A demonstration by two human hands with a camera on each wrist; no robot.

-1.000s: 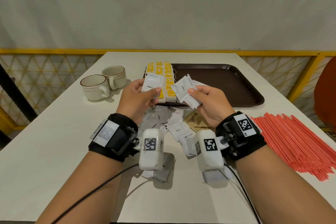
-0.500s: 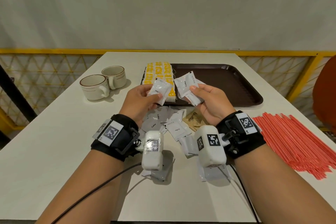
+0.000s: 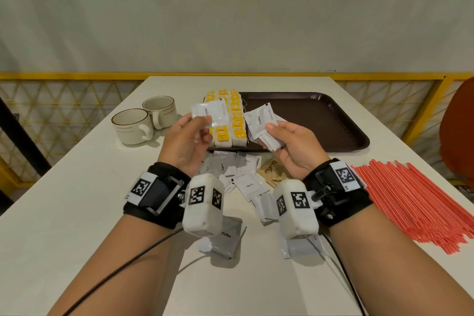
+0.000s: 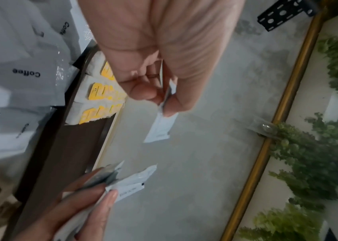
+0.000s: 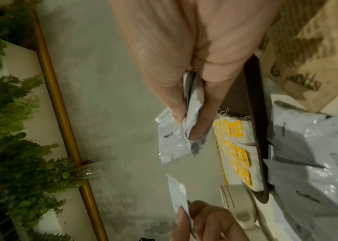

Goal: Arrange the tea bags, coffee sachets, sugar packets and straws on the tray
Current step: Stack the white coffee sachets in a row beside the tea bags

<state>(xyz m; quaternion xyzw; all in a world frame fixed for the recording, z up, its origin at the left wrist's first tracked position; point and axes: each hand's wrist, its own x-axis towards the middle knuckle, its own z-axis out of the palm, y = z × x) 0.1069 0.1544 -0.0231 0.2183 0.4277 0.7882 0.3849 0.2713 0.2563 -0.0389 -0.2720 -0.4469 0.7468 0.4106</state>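
Lifting our left hand (image 3: 188, 136), pinching one coffee sachet (image 3: 210, 113), right hand (image 3: 289, 145) gripping several, we should've squared them above the tray (image 3: 320, 120).

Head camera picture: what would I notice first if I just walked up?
Probably the two hands held up in the middle: the left hand pinches one white coffee sachet, and the right hand holds a small bunch of sachets. Next, the bright red straws spread on the table's right side, and the yellow-tagged tea bags lined up at the brown tray's left end.
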